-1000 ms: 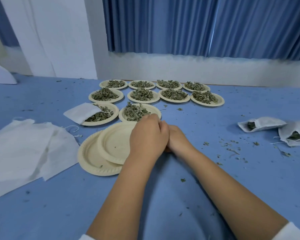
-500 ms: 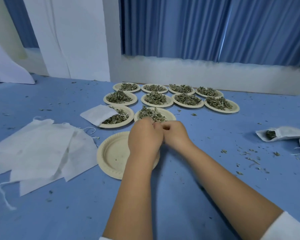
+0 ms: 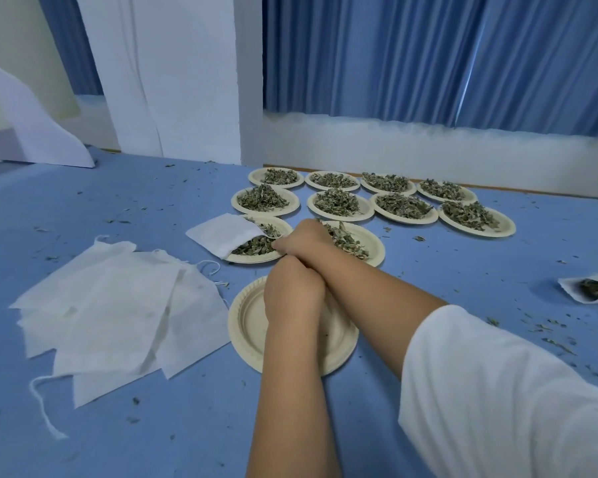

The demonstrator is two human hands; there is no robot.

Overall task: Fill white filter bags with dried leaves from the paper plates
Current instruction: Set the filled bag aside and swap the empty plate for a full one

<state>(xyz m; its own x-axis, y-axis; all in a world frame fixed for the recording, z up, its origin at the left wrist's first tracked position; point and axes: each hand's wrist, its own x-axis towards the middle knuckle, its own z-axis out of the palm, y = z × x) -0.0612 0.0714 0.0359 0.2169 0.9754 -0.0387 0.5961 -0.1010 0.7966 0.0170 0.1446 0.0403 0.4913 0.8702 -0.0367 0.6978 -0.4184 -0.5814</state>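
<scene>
My left hand (image 3: 292, 298) lies knuckles-up on an empty paper plate (image 3: 247, 326) near me, and its fingers curl over the plate's far rim. My right forearm crosses above it. My right hand (image 3: 302, 238) reaches left to a plate of dried leaves (image 3: 256, 258), where a white filter bag (image 3: 221, 234) lies with its mouth over the leaves. The fingertips bend down onto the leaves beside the bag's mouth, and what they hold is hidden. Another leaf plate (image 3: 373, 248) sits just under the right wrist.
Several more leaf plates (image 3: 406, 219) stand in two rows toward the wall. A pile of empty filter bags (image 3: 118, 305) with strings lies at the left. A filled bag (image 3: 591, 288) lies at the right edge. Leaf crumbs are scattered over the blue table (image 3: 152, 426).
My right hand left the left hand and crossed over it to the plate under the bag. The left hand stayed on the empty plates, which are now stacked. The view swung left.
</scene>
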